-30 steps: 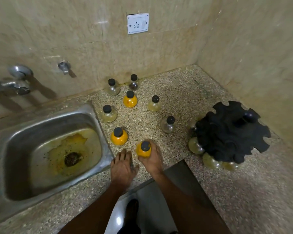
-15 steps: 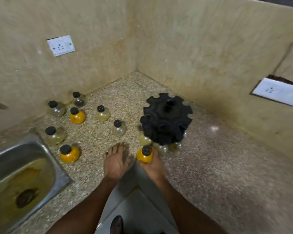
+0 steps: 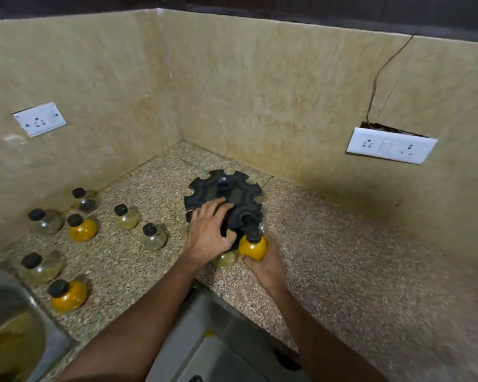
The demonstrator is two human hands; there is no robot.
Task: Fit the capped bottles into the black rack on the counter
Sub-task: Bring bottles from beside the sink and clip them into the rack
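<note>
Right fingers (image 3: 249,260) curled under and round the orange bottle (image 3: 253,247), cupping its round belly from below; thumb side hidden behind the glass. Left fingers (image 3: 214,209) bent over the near rim of the rack (image 3: 226,193), thumb hooked under the edge, clamping it steady. Right hand (image 3: 262,264) just in front of the rack, left hand (image 3: 207,234) on top of it.

Half a second ago: left hand flat on the counter (image 3: 329,244), bottle held short of the rack. Now lifted onto the rack, and bottle carried up to the near edge, cap (image 3: 252,235) touching or just entering a notch. Judged: insertion under way, one hand bracing so the rack cannot slide or spin while the neck goes in.

Bottle near upright, long axis running from belly up through neck, cap pointing up and leaning slightly away, toward the rack's centre. Whether the neck is seated in the slot cannot be told; black cap merges with black plastic.

Pale bottle (image 3: 224,259) hanging under the rack beside the orange one, already fitted by the look of it. Seven more bottles standing loose to the left, near the sink (image 3: 25,334), well apart from the rack. Much of the task left.
</note>
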